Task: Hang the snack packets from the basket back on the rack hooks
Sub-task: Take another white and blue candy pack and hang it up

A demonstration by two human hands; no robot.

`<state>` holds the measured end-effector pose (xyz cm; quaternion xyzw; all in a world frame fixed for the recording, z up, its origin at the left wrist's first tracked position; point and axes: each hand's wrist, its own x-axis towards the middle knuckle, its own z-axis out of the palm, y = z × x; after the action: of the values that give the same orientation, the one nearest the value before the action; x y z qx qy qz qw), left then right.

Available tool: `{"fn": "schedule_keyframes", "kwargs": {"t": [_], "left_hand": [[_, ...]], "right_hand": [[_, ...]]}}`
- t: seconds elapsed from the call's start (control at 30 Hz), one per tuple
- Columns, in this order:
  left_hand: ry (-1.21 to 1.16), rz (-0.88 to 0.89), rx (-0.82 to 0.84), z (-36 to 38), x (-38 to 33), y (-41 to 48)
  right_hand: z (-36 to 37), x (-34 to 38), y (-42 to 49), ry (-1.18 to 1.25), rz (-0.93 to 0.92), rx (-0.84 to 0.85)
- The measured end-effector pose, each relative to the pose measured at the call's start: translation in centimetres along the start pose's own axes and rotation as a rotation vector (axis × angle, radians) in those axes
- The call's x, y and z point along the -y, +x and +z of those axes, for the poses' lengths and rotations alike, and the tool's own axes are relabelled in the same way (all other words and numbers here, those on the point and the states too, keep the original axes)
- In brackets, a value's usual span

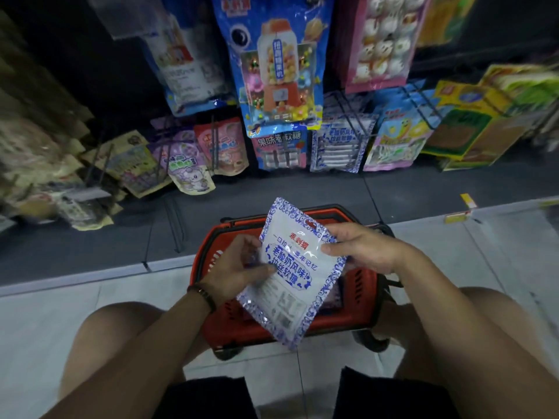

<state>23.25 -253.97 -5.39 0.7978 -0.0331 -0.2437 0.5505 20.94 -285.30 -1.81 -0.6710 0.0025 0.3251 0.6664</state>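
Observation:
A white snack packet with a blue patterned border is held tilted above the red basket on the floor. My left hand grips its left edge, thumb on the front. My right hand pinches its upper right edge near the hang hole. Matching blue-and-white packets hang on a low rack hook straight ahead, beside other rows of hanging packets. The inside of the basket is mostly hidden by the packet and my hands.
The rack holds a large blue packet, a pink one, purple and pink ones at the lower left, and yellow-green ones at the right. A dark floor strip runs under the rack. My bare knees flank the basket.

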Motion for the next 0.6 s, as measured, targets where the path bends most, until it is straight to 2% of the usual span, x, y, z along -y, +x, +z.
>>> {"fn": "schedule_keyframes", "kwargs": {"t": [0.1,0.17,0.23,0.37,0.53,0.6], "left_hand": [[-0.089,0.031,-0.091,0.2,-1.7,-0.8],[-0.165,0.042,-0.169,0.2,-2.0,-0.8],[-0.248,0.051,-0.211,0.4,-2.6,-1.1],[-0.362,0.073,-0.259,1.3,-4.6,-1.1],[-0.308,0.028,-0.340,2.3,-5.6,-0.6],[-0.261,-0.003,-0.444,2.6,-5.6,-0.6]], "right_hand": [[-0.4,-0.1,-0.2,0.171,-0.080,-0.108],[0.1,-0.4,0.3,0.369,-0.133,-0.197],[0.9,-1.4,0.8,0.476,-0.135,-0.195],[2.7,-3.1,1.9,0.287,-0.147,-0.199],[2.5,-3.2,1.8,0.272,-0.277,-0.301],[2.0,-3.2,1.6,0.252,-0.290,-0.297]]}}
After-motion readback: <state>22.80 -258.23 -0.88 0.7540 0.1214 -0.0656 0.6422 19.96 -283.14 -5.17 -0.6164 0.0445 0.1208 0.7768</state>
